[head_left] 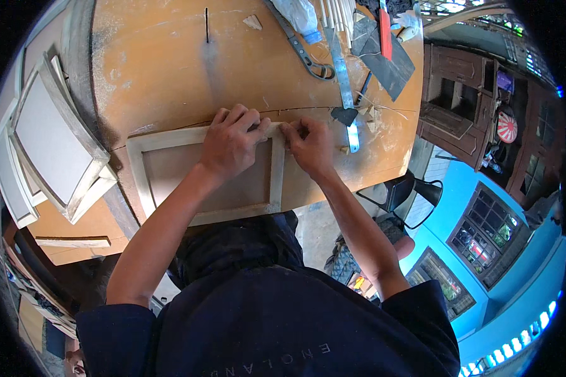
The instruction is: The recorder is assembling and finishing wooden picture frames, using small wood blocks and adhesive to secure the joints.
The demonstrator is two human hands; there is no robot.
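Observation:
A rectangular wooden frame (276, 179) with a flat brownish panel inside lies on the orange-brown table, its near edge close to my body. My left hand (231, 144) reaches over the frame and grips its far rail, fingers bent and knuckles up. At the far right corner, my right hand (309, 146) is closed, with thumb and forefinger pinched against the wood. Anything small between those fingertips is hidden. Both hands are near each other along the far rail.
More wooden frames with pale panels (53, 135) are stacked at left, above a loose wood strip (72, 242). A handsaw (311, 63), steel ruler (341, 75), dark sandpaper sheet (393, 72) and plastic bottle (302, 19) lie at the far right. A black chair (404, 193) stands beyond the table's right edge.

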